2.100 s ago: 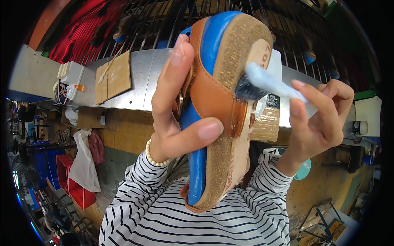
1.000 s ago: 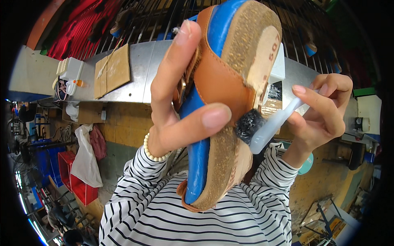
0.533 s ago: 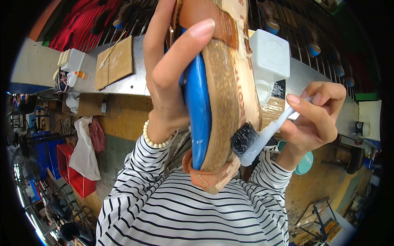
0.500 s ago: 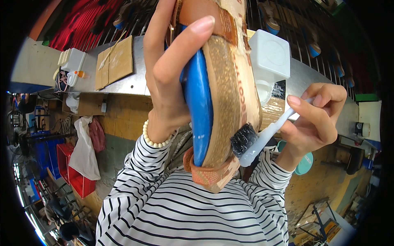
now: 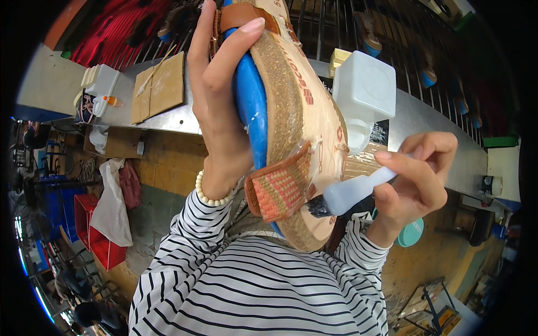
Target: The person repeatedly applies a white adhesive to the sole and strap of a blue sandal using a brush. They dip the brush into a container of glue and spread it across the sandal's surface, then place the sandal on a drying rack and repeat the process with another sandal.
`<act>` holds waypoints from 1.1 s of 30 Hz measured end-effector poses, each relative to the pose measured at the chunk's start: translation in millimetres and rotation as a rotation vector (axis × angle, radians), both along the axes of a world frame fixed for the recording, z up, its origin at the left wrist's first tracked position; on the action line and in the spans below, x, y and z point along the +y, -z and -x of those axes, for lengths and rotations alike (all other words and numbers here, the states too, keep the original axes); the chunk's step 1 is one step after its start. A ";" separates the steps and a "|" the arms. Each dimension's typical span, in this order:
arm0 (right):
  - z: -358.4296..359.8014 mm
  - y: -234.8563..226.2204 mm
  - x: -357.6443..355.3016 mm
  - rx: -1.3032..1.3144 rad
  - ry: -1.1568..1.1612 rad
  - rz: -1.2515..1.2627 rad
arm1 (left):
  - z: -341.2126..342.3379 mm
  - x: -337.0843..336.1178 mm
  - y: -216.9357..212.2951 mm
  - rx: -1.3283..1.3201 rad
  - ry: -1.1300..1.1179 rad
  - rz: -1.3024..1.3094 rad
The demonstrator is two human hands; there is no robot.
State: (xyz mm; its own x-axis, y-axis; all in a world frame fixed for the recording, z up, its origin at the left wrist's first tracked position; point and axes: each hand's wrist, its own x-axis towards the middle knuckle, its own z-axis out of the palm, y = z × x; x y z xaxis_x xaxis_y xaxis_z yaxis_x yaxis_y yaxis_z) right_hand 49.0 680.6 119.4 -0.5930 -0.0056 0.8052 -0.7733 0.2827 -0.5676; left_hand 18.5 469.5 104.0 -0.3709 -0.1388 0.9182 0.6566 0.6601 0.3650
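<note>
An unfinished sandal on a blue shoe last (image 5: 250, 95) is gripped in my left hand (image 5: 224, 106), its underside turned toward the right. The sandal's insole (image 5: 314, 112) is pale, with a cork-coloured edge (image 5: 283, 84) along it. Brown straps cross it, and a woven red-and-tan strap (image 5: 280, 187) folds over near the lower end. My right hand (image 5: 417, 179) pinches the handle of a whitish glue brush (image 5: 353, 193). Its black bristles (image 5: 319, 206) touch the sole beside the woven strap.
A white square plastic container (image 5: 365, 84) stands behind the sandal on the metal bench (image 5: 414, 117). Cardboard with a thin stick (image 5: 159, 87) lies at the left. Racks (image 5: 325, 22) hold more blue-lasted sandals beyond. Red crates (image 5: 106, 241) stand on the floor at left.
The sandal has shifted left and tilted, showing more of its underside and the woven strap. The brush has moved from the sole's side edge to beside that strap.
</note>
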 end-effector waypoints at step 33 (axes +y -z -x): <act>1.6 54.8 76.1 -0.333 0.552 -0.750 | -27.9 -52.3 15.8 -0.173 0.520 -0.835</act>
